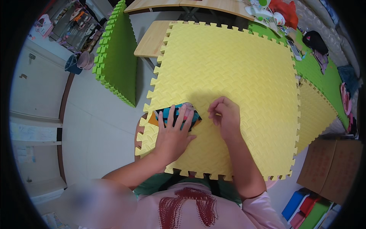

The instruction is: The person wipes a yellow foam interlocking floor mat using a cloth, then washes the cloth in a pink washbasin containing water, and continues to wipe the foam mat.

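My left hand (pixel 173 141) lies palm down, fingers spread, on a small folded cloth piece (pixel 196 116) with a teal, black, pink and orange pattern. The fingers cover much of the cloth, so its full shape is hidden. Beneath it is a large yellow foam mat tile (pixel 234 63) with toothed edges and a raised pattern; the cloth sits near its left edge. To the right of the cloth, my right hand (pixel 228 118) is just above the tile, fingers loosely curled in. Nothing shows in its grasp.
A green foam tile (pixel 120 65) stands on edge at left, beside a wooden bench (pixel 151 38). Right are another yellow tile (pixel 314 111), green matting (pixel 320 77) with a black cap (pixel 315 42), and a cardboard box (pixel 328 166). A blurred round shape (pixel 100 203) is at lower left.
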Action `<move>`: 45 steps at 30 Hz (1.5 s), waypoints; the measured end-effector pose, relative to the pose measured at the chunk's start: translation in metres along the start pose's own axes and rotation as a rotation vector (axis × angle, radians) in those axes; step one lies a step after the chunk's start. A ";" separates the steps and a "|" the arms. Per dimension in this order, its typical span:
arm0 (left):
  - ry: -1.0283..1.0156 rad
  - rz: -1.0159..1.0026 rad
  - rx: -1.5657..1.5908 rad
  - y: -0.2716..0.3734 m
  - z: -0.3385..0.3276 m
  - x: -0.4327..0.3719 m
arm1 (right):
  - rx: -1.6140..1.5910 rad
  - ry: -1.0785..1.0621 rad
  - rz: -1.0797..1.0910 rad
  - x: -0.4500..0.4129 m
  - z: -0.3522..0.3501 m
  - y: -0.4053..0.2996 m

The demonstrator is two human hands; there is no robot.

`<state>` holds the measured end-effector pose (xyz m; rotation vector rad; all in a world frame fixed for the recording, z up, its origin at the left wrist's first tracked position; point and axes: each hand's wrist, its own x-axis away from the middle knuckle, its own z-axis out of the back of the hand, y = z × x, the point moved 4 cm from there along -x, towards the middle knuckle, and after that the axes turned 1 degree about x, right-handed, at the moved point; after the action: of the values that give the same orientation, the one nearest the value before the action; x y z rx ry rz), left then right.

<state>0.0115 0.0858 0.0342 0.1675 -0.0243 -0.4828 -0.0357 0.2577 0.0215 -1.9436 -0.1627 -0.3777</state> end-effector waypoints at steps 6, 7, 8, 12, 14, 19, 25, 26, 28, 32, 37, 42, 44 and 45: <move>-0.062 -0.015 -0.136 0.005 0.000 0.006 | 0.340 -0.212 0.014 0.015 0.021 0.012; -0.063 -0.014 -0.136 0.004 -0.002 0.005 | 0.346 -0.253 0.054 0.016 0.020 0.014; -0.076 -0.006 -0.055 0.003 -0.006 0.003 | 0.354 -0.231 0.047 0.017 0.021 0.015; -0.090 -0.003 0.068 -0.004 -0.012 -0.011 | 0.389 -0.205 0.063 0.013 0.024 0.020; -0.100 -0.010 0.036 -0.009 -0.015 -0.022 | 0.360 -0.205 0.054 0.012 0.023 0.021; -0.049 -0.031 -0.005 -0.023 -0.025 -0.060 | 0.408 -0.198 0.108 0.011 0.024 0.027; 0.182 -0.020 0.074 -0.030 -0.025 -0.078 | 0.407 -0.178 0.117 0.010 0.024 0.025; 0.217 -0.037 0.070 -0.030 -0.023 -0.076 | 0.390 -0.172 0.093 0.010 0.025 0.025; 0.256 -0.054 0.067 -0.029 -0.021 -0.072 | 0.378 -0.171 0.082 0.011 0.025 0.025; 0.185 -0.055 0.083 -0.020 -0.013 -0.050 | 0.385 -0.169 0.073 0.013 0.026 0.024; 0.116 -0.156 0.094 -0.006 -0.011 -0.005 | 0.387 -0.174 0.087 0.014 0.023 0.022; 0.051 -0.145 0.109 0.002 -0.016 -0.008 | 0.409 -0.161 0.103 0.012 0.024 0.027; 0.031 -0.148 0.067 0.000 -0.021 -0.022 | 0.400 -0.149 0.117 0.010 0.023 0.026; 0.031 -0.148 0.066 -0.001 -0.023 -0.029 | 0.399 -0.149 0.118 0.009 0.023 0.026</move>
<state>-0.0138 0.1019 0.0120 0.2430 0.0028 -0.6277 -0.0154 0.2682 -0.0064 -1.5763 -0.2023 -0.1093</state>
